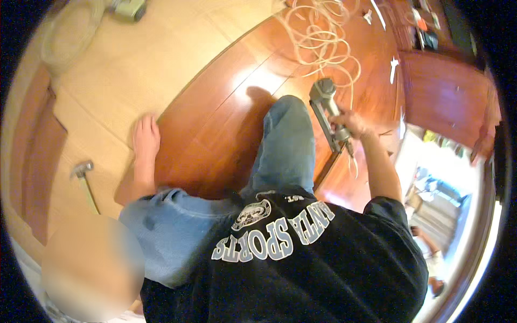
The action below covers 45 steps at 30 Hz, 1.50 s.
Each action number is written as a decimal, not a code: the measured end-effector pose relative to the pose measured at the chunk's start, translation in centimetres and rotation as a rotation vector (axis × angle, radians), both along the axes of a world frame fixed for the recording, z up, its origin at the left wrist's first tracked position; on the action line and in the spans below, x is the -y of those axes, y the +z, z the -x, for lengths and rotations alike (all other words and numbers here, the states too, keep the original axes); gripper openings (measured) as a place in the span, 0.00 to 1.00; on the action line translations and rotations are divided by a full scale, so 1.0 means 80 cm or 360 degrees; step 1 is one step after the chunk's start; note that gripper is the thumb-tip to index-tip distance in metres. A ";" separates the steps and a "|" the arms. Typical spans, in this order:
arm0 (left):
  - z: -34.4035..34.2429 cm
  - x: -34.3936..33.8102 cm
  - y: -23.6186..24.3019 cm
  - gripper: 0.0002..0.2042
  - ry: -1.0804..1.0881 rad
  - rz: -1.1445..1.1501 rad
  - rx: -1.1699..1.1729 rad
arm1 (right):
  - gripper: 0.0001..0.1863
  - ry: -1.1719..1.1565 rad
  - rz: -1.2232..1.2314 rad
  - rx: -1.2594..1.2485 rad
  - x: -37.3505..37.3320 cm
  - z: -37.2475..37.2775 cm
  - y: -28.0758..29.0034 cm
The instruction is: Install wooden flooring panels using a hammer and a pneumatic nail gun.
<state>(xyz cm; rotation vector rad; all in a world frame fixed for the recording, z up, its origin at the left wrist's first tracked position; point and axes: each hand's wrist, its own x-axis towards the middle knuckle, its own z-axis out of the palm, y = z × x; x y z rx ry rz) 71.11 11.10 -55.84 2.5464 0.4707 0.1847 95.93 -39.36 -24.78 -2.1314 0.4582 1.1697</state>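
Note:
In my right hand (349, 123) is a grey pneumatic stapler (326, 110), fingers wrapped round its grip. The tool is held tilted over the wooden floor, to the right of my raised knee. A thin clear air hose (353, 156) hangs from its rear end. My left hand (146, 134) lies flat with fingers stretched out, beside the edge where the reddish-brown floorboards (207, 124) meet the tan underlay sheet (129, 70). Nothing shows in that hand. A hammer (83, 175) with a light handle rests on the underlay to its left.
Loose coils of clear hose (323, 40) spread over the boards ahead. A greenish tool (129, 8) lies at the far left. A reddish-brown wooden cabinet (447, 102) stands at the right. Beyond a bright doorway, another person (435, 264) is partly visible. White scraps (393, 70) lie near the cabinet.

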 end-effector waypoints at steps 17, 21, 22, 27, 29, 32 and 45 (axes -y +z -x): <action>0.191 0.034 0.166 0.16 0.0035 -0.0542 -0.0325 | 0.44 -0.0399 0.0928 0.0688 0.233 0.185 -0.254; 0.276 0.055 0.196 0.16 0.0236 -0.0436 -0.0365 | 0.46 -0.0557 0.0994 0.0802 0.255 0.182 -0.288; 0.284 0.055 0.200 0.16 0.0256 -0.0405 -0.0369 | 0.45 -0.0515 0.1038 0.0741 0.258 0.178 -0.302; 0.216 0.063 0.231 0.17 0.0030 -0.0208 -0.0401 | 0.44 -0.0849 0.0942 0.0815 0.271 0.154 -0.271; 0.098 0.081 0.220 0.17 -0.0304 -0.0059 -0.0372 | 0.35 -0.0993 0.0960 0.0730 0.300 0.131 -0.303; -0.090 0.190 0.171 0.17 -0.0981 0.0237 -0.0399 | 0.23 -0.1065 0.1340 0.0421 0.301 0.089 -0.377; -0.267 0.399 0.146 0.18 -0.1845 0.1029 -0.0782 | 0.33 -0.0615 0.1115 0.1186 0.237 0.061 -0.246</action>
